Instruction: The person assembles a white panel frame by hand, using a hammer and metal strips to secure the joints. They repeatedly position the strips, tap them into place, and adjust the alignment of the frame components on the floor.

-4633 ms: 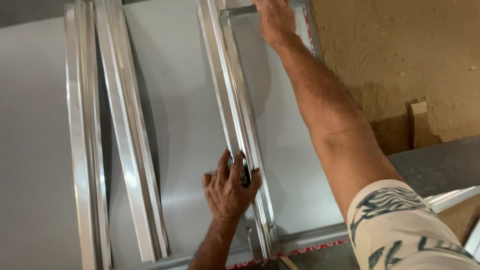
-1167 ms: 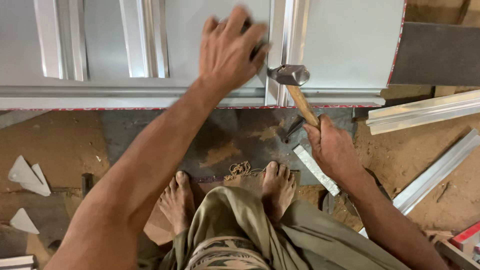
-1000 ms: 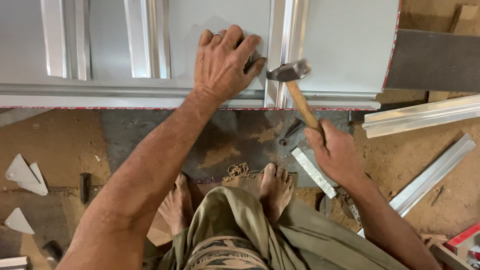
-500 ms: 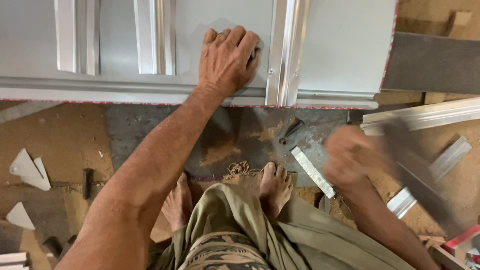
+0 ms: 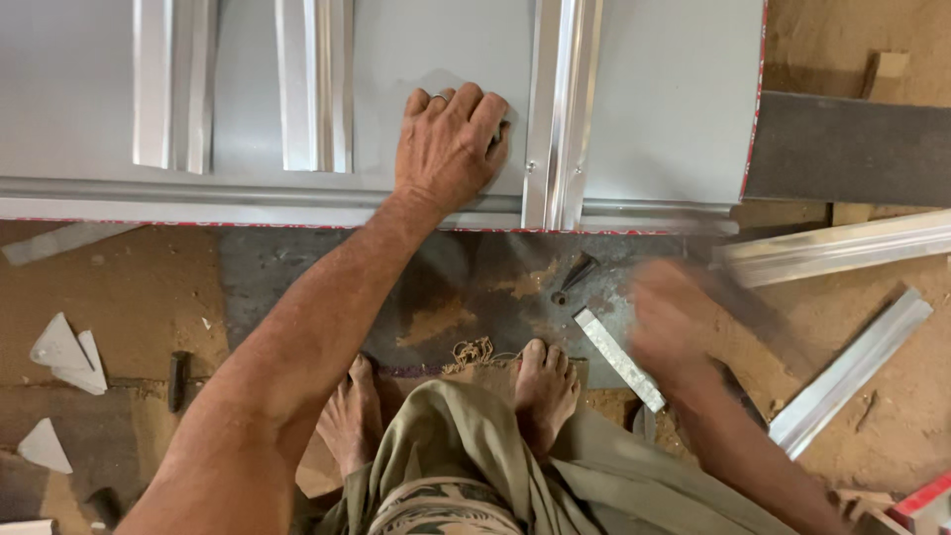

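While my left hand point(image 5: 451, 149) presses flat on the grey sheet-metal panel point(image 5: 436, 50) in the upper centre of the frame, the work in hand looks to be the fixing of the upright aluminium channel point(image 5: 563, 109) that runs down the panel just right of my knuckles. The left fingers point(image 5: 466, 104) are curled loosely together, tips on the sheet, the outermost touching or nearly touching the edge of the channel; they close on nothing that I can make out, though something small and dark may sit under the fingertips, too hidden to name. A ring shows on one finger.

My right hand point(image 5: 684, 322) sits at centre right of the frame, low over the ground, and is blurred; I cannot tell whether its fingers are closed or what, if anything, they grip. Just left of it a short flat metal strip point(image 5: 619, 359) lies on the dark floor plate point(image 5: 466, 287), and a small dark wedge-shaped punch point(image 5: 575, 272) lies above that, near the panel's bottom rail point(image 5: 198, 206).

Two more channels point(image 5: 312, 84) rest on the panel at upper left, apart from my hand. Loose aluminium lengths point(image 5: 852, 367) lie on the dirt at right. My bare feet point(image 5: 545, 391) stand at the lower centre.

I judge that the next move calls for a steady brace from the left hand, so the channel stays square to the rail, and for the right hand to arrive accurately at the joint beside my fingers without striking them.
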{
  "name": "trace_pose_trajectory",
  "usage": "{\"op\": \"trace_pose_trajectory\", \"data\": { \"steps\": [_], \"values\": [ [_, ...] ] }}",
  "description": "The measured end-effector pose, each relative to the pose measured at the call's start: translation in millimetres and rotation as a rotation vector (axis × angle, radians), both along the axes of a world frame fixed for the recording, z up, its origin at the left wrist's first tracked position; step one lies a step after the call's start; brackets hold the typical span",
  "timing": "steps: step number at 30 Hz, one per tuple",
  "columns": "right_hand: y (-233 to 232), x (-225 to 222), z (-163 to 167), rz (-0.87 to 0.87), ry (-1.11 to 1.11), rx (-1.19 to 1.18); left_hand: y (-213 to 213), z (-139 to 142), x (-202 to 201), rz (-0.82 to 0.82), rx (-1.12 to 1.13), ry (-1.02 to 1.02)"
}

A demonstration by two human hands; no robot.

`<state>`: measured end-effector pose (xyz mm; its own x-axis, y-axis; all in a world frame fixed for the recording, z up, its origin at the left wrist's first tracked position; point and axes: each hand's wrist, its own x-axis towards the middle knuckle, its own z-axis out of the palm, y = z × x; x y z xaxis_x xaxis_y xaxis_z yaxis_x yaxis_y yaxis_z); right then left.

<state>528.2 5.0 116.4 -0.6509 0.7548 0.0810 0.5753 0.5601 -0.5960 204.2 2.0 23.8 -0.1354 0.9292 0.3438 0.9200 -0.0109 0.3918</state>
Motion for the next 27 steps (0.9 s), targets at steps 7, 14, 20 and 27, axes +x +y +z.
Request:
{"op": "trace_pose_trajectory", "data": {
  "steps": [7, 14, 20, 27],
  "values": [
    [-72, 43, -54, 0.033, -0.511, -0.936, 0, 80, -23, -0.113, -0.104, -0.223],
    [-116, 58, -79, -0.056, -0.586, -0.928, -199, 102, 13, 0.406, -1.217, 0.127],
    [-72, 120, -88, -0.289, -0.882, -0.405, -308, -52, 99, 0.637, -1.251, 0.156],
    [-61, 138, -97, -0.148, -1.016, -0.423, -323, -58, 104, 0.667, -1.115, 0.125]
  ]
}}
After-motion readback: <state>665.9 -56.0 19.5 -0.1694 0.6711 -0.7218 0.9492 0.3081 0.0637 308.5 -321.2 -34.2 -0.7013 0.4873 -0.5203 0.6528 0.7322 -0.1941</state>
